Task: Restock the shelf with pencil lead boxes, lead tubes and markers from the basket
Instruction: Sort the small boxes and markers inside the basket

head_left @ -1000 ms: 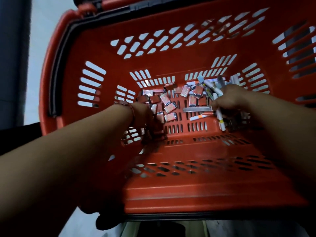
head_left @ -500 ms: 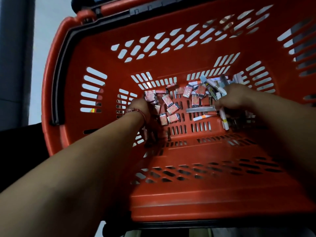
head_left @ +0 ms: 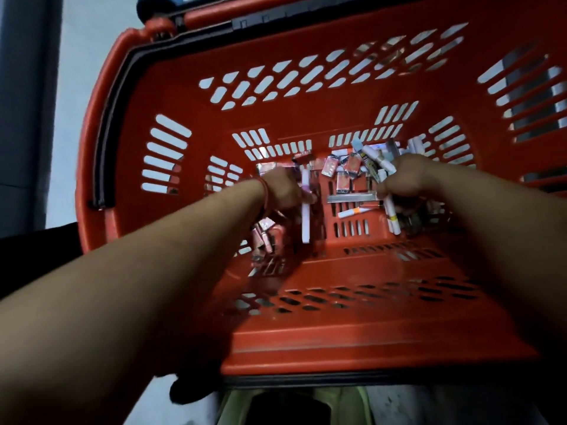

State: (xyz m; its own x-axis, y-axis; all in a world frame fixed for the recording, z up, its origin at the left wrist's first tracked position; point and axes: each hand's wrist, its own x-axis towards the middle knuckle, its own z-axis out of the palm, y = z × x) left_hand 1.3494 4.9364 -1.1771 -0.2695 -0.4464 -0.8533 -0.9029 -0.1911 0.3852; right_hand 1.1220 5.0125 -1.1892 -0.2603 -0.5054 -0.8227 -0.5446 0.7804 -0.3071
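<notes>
Both my hands reach into a red plastic basket (head_left: pixel 306 87). My left hand (head_left: pixel 282 191) grips a long white tube with a pink band (head_left: pixel 306 216), held upright above the basket floor. Small pink lead boxes (head_left: pixel 264 237) lie below that hand, blurred. My right hand (head_left: pixel 405 179) is curled round a bundle of white markers (head_left: pixel 391 216) whose ends stick out above and below the fist. More pink lead boxes (head_left: pixel 342 182) lie scattered on the floor between the hands, beside a flat silver tube (head_left: pixel 352 197) and an orange-banded marker (head_left: pixel 352 212).
The basket's black handle (head_left: pixel 104 142) folds along the left rim. A pale floor (head_left: pixel 92 41) shows beyond the basket, and a grey wall (head_left: pixel 24 102) runs at the far left. The basket's near wall (head_left: pixel 352 342) sits close below me.
My left hand has lifted from among the lead boxes and now holds a white tube. The right hand keeps its bundle of markers, nearly unmoved. The view has shifted slightly.
</notes>
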